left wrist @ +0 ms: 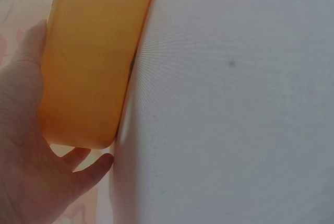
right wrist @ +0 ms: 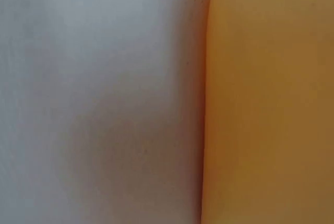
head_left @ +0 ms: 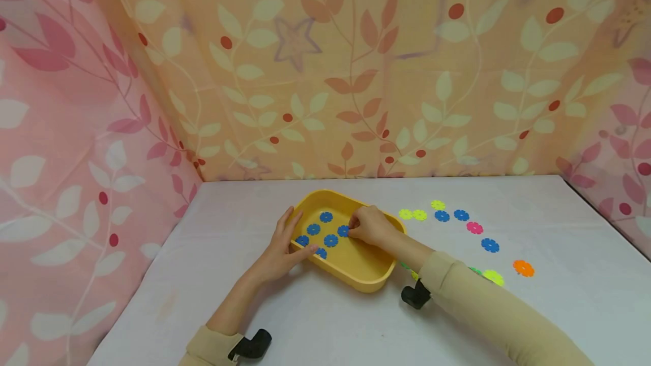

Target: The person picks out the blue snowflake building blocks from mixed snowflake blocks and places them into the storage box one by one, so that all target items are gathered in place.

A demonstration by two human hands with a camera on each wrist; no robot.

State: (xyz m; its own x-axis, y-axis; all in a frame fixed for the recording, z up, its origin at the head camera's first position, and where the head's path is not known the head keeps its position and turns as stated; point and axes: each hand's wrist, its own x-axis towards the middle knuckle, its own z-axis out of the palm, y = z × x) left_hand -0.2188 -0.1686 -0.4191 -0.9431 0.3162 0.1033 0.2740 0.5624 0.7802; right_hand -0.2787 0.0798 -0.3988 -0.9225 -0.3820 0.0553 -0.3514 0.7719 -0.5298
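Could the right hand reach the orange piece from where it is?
Probably yes: the right hand must first clear the wall of the yellow tray, but the orange piece lies uncovered on the table.

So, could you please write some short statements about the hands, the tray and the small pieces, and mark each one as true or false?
1. The left hand touches the yellow tray. True.
2. The right hand is empty. False: it pinches a blue piece inside the tray.
3. An orange piece lies on the white table, outside the tray. True.
4. The tray stands upside down. False: its open side faces up.
5. A pink piece lies farther from the person than the orange one. True.
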